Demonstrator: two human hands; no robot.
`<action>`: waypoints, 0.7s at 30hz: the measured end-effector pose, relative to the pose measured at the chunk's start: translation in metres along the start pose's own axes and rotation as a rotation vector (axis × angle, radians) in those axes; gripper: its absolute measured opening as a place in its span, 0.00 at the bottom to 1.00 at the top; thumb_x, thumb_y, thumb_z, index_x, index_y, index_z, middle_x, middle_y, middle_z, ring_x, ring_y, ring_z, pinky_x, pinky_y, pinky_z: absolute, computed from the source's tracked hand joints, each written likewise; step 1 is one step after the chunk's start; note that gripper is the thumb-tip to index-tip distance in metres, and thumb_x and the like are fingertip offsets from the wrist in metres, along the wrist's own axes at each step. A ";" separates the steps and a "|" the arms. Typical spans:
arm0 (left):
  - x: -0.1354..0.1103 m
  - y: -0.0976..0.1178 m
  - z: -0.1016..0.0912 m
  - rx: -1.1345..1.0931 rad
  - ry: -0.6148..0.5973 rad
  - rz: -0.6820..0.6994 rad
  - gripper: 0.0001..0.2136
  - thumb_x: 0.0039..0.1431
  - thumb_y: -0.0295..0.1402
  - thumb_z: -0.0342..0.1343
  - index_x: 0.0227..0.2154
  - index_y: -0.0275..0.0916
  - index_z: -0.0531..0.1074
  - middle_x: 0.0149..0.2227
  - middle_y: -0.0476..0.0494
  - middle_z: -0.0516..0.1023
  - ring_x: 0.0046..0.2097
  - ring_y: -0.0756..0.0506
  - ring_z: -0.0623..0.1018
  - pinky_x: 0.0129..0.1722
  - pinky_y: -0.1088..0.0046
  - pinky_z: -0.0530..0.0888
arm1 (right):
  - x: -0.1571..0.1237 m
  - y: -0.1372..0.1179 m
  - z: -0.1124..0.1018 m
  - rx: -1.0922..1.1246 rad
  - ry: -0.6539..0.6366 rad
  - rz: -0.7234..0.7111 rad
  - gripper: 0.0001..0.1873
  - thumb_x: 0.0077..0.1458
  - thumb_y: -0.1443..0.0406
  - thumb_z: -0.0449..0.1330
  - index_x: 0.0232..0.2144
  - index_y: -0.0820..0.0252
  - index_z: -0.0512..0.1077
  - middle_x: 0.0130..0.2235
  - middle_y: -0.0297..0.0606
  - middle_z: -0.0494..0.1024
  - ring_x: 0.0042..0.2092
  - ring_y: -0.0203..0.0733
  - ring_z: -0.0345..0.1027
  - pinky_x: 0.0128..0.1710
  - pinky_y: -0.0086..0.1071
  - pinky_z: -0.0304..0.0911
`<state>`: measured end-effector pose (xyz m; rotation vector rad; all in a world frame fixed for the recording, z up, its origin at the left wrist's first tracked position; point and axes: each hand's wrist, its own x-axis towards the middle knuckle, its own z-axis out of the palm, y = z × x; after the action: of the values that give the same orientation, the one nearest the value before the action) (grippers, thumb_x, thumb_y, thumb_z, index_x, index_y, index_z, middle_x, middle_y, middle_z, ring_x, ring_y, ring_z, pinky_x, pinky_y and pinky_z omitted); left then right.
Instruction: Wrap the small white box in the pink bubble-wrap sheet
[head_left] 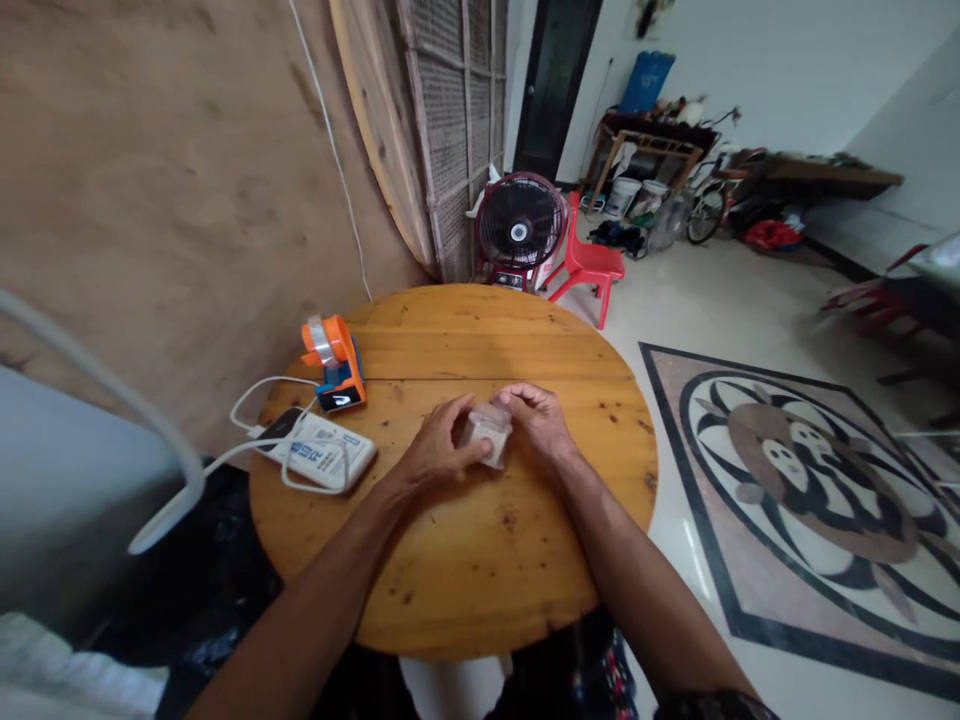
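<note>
While left hand grips box at table, right hand, pinched narrow, seems to hold its top corner.

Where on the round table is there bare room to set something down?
The table is bare beyond the box, to the far rim; right of the right hand; and between box and near rim. Crowded: the left side, with tape dispenser and power bank, and the middle, where the left hand holds the box.
</note>
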<state>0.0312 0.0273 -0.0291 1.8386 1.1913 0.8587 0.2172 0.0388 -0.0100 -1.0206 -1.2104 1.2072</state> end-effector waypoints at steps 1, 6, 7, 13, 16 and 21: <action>0.000 0.000 0.000 -0.012 -0.024 -0.002 0.38 0.46 0.41 0.64 0.60 0.35 0.60 0.58 0.31 0.67 0.57 0.32 0.69 0.57 0.50 0.64 | -0.001 -0.003 0.000 0.001 0.000 -0.007 0.12 0.45 0.55 0.67 0.26 0.58 0.77 0.28 0.33 0.77 0.31 0.36 0.67 0.36 0.31 0.63; -0.003 -0.002 0.001 -0.096 -0.106 0.022 0.45 0.43 0.38 0.66 0.64 0.35 0.53 0.54 0.32 0.71 0.54 0.33 0.71 0.55 0.53 0.67 | -0.004 -0.007 -0.001 0.098 0.029 -0.014 0.10 0.46 0.57 0.67 0.27 0.56 0.77 0.32 0.34 0.79 0.35 0.39 0.69 0.42 0.34 0.64; -0.003 -0.001 0.001 -0.103 -0.111 0.030 0.46 0.43 0.38 0.67 0.64 0.36 0.52 0.54 0.32 0.71 0.54 0.33 0.71 0.55 0.54 0.67 | -0.004 -0.006 -0.002 0.143 0.035 -0.010 0.09 0.46 0.57 0.67 0.27 0.56 0.77 0.32 0.34 0.79 0.35 0.39 0.70 0.42 0.34 0.64; -0.003 0.001 0.000 -0.270 -0.205 0.118 0.45 0.44 0.40 0.67 0.64 0.38 0.53 0.51 0.36 0.72 0.49 0.36 0.74 0.50 0.59 0.70 | -0.001 -0.004 -0.007 0.337 0.038 0.019 0.07 0.46 0.60 0.68 0.27 0.55 0.77 0.33 0.33 0.80 0.36 0.38 0.71 0.44 0.33 0.64; -0.003 0.000 -0.003 -0.416 -0.205 0.083 0.39 0.52 0.43 0.62 0.64 0.38 0.52 0.49 0.37 0.73 0.48 0.38 0.74 0.48 0.62 0.70 | 0.001 -0.005 -0.008 0.380 0.066 0.023 0.07 0.44 0.60 0.69 0.26 0.55 0.77 0.32 0.33 0.80 0.36 0.38 0.71 0.44 0.34 0.65; -0.006 0.006 -0.006 -0.628 -0.189 -0.003 0.31 0.58 0.46 0.56 0.61 0.38 0.58 0.42 0.40 0.75 0.43 0.42 0.75 0.42 0.67 0.71 | 0.007 -0.002 -0.011 0.441 0.086 0.038 0.09 0.42 0.60 0.70 0.26 0.56 0.76 0.31 0.33 0.79 0.36 0.38 0.71 0.44 0.33 0.65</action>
<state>0.0266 0.0218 -0.0221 1.3626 0.6962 0.9056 0.2281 0.0458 -0.0087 -0.7573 -0.8095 1.3690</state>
